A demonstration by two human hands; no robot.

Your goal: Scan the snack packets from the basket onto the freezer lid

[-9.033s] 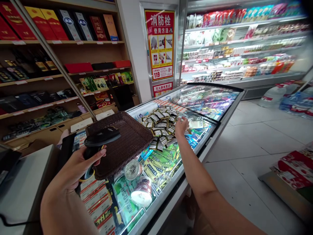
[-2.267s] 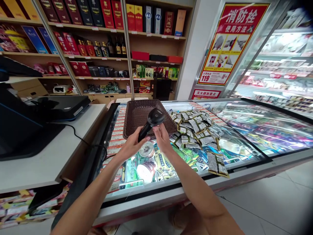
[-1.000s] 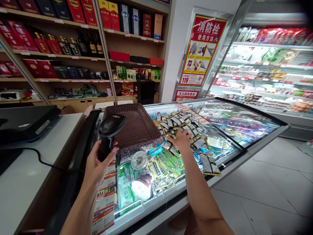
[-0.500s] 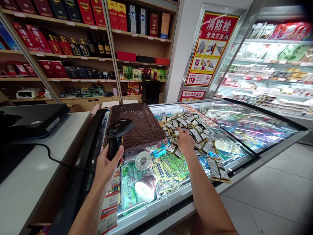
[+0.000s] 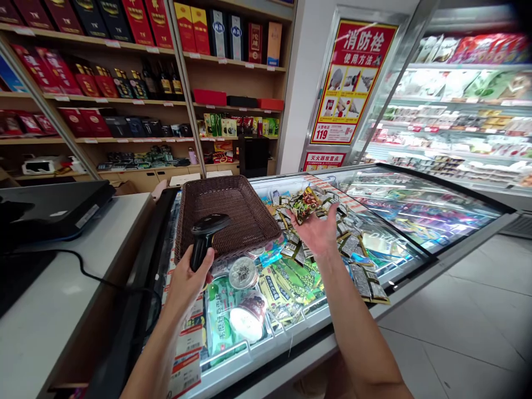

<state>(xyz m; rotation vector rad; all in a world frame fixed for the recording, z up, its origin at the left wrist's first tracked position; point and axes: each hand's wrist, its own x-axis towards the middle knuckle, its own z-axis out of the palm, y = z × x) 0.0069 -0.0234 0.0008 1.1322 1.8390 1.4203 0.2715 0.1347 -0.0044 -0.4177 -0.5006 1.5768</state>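
My left hand (image 5: 192,277) is wrapped around the handle of a black barcode scanner (image 5: 203,238), its head over the near side of a brown woven basket (image 5: 226,221). My right hand (image 5: 316,233) is turned palm up, thumb spread to the side, over a pile of small snack packets (image 5: 347,244). On its fingers rests one snack packet (image 5: 305,205) with its colourful printed face showing. Most packets in the pile lie with their grey, printed backs up. Basket and pile both sit on the glass top of a chest freezer.
Ice-cream cups (image 5: 243,272) and green ice-cream packs show through the freezer glass (image 5: 286,282). To the left stands a white counter (image 5: 83,288) with a black device (image 5: 54,208) and a cable. Shelves of boxed bottles (image 5: 137,83) line the back; a lit fridge display (image 5: 465,111) is at right.
My right hand has turned from palm down on the pile to palm up, now with a packet showing its coloured face. The left hand and scanner have shifted slightly, with the scanner still held.
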